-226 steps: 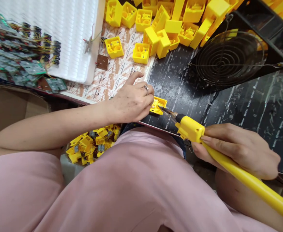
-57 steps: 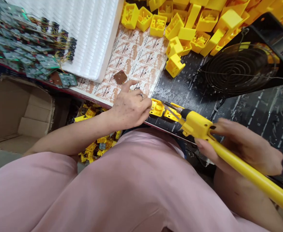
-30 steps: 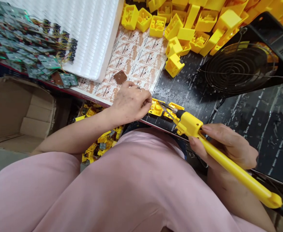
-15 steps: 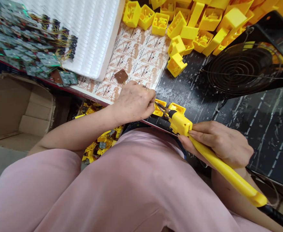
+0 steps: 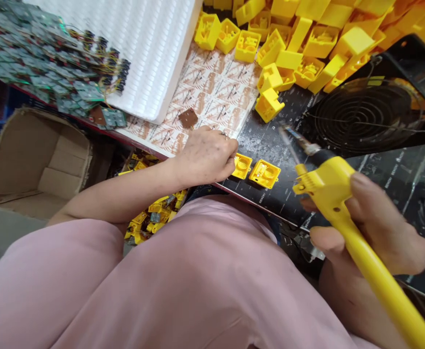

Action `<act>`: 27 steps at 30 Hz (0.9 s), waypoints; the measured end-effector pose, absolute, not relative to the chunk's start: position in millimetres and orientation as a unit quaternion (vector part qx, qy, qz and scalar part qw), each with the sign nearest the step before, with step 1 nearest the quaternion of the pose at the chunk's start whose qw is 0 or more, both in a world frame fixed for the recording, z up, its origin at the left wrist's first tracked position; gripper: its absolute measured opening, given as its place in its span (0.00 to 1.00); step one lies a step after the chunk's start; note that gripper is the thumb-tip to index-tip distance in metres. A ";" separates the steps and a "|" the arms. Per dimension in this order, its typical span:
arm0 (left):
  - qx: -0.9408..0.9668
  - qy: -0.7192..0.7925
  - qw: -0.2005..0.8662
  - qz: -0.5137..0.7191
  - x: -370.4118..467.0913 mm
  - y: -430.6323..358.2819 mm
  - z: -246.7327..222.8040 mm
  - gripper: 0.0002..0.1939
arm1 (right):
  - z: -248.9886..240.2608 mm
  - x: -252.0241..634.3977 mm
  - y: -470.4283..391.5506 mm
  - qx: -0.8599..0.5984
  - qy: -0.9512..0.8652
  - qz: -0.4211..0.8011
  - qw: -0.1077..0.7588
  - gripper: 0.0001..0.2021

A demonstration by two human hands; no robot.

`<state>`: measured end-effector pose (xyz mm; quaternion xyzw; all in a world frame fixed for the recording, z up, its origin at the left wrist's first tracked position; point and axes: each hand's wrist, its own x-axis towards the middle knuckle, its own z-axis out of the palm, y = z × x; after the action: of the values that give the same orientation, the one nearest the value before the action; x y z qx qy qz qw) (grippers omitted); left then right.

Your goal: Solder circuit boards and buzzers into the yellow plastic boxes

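My right hand (image 5: 386, 223) is wrapped around a yellow soldering gun (image 5: 332, 189). Its metal tip (image 5: 299, 139) points up and left, raised over the black table surface. My left hand (image 5: 208, 154) is closed at the table's front edge, against the left side of a small open yellow housing (image 5: 242, 166). Its fingertips are turned away, so what they pinch is hidden. A second open yellow housing (image 5: 265, 173) lies just right of the first. Beyond my left knuckles lies a small brown circuit board (image 5: 188, 118).
Many yellow housings (image 5: 321, 41) are heaped at the back. A black fan (image 5: 357, 109) stands at right. Green circuit boards (image 5: 41, 63) with wires are piled by a white foam sheet (image 5: 143, 58). Below the table edge are a cardboard box (image 5: 34, 160) and more yellow parts (image 5: 154, 218).
My right hand has drawn the soldering gun up and right, away from my left hand and the housings. The left hand has stayed closed at the same housing. The view has shifted slightly.
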<state>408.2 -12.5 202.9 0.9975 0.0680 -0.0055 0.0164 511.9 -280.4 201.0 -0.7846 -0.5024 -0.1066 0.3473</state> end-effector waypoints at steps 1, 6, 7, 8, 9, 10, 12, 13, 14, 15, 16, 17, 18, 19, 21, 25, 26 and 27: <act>0.998 0.065 0.026 -0.010 407.9 -12.4 202.9 0.14 | 201.9 514.1 -277.0 -0.778 -0.533 -0.099 0.317 0.26; 0.990 0.060 0.125 0.033 396.5 25.4 209.7 0.17 | 195.6 527.6 -256.1 -0.723 -0.623 -0.120 0.273 0.12; 0.989 0.065 0.126 0.049 393.2 39.6 212.2 0.18 | 192.5 529.3 -254.1 -0.729 -0.615 -0.122 0.277 0.13; 0.989 0.067 0.115 0.058 390.6 54.3 214.3 0.18 | 189.2 530.5 -253.0 -0.735 -0.606 -0.115 0.282 0.16; 0.992 0.062 0.094 0.054 389.0 68.5 215.5 0.17 | 185.8 531.2 -252.4 -0.738 -0.602 -0.101 0.288 0.20; 0.996 0.048 0.066 0.038 388.8 81.2 215.5 0.16 | 182.4 531.5 -251.9 -0.736 -0.603 -0.087 0.295 0.24; 1.000 -0.004 0.016 -0.023 391.9 100.0 211.9 0.13 | 175.8 530.9 -250.3 -0.732 -0.607 -0.059 0.303 0.31; 0.998 -0.032 0.001 -0.056 394.5 105.7 209.1 0.12 | 172.9 530.1 -249.0 -0.732 -0.607 -0.051 0.305 0.33; 0.995 -0.055 -0.007 -0.082 397.0 109.3 206.3 0.10 | 170.4 529.3 -247.6 -0.732 -0.607 -0.047 0.306 0.32; 0.993 -0.068 -0.008 -0.097 398.8 111.0 204.2 0.09 | 168.4 528.4 -246.5 -0.733 -0.605 -0.048 0.308 0.32; 0.992 -0.071 -0.008 -0.100 399.5 111.4 203.1 0.09 | 167.0 527.6 -245.7 -0.734 -0.600 -0.055 0.312 0.32; 0.994 -0.062 -0.007 -0.090 398.9 110.7 203.2 0.10 | 166.3 526.9 -245.1 -0.739 -0.592 -0.062 0.315 0.32; 0.996 -0.045 -0.005 -0.072 397.1 109.1 204.3 0.11 | 166.2 526.2 -244.7 -0.745 -0.583 -0.070 0.317 0.33; 0.998 -0.022 -0.001 -0.051 394.3 106.8 206.1 0.11 | 166.4 525.4 -243.9 -0.752 -0.574 -0.076 0.316 0.34; 0.999 0.029 0.027 -0.008 387.9 100.1 209.0 0.12 | 166.7 522.9 -239.7 -0.759 -0.568 -0.079 0.309 0.34; 0.982 0.084 0.158 0.055 381.3 83.6 204.8 0.15 | 165.3 513.2 -220.4 -0.743 -0.595 -0.059 0.302 0.28; 0.974 0.091 0.199 0.061 381.3 80.2 202.8 0.16 | 165.7 510.6 -216.1 -0.738 -0.598 -0.056 0.308 0.29; 0.964 0.101 0.236 0.063 381.6 77.4 201.1 0.17 | 166.9 508.3 -213.2 -0.734 -0.595 -0.060 0.321 0.29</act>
<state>381.6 77.4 201.1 0.9644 0.1007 0.0626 0.2364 508.3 -213.2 166.9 -0.7342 -0.5953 -0.0597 0.3209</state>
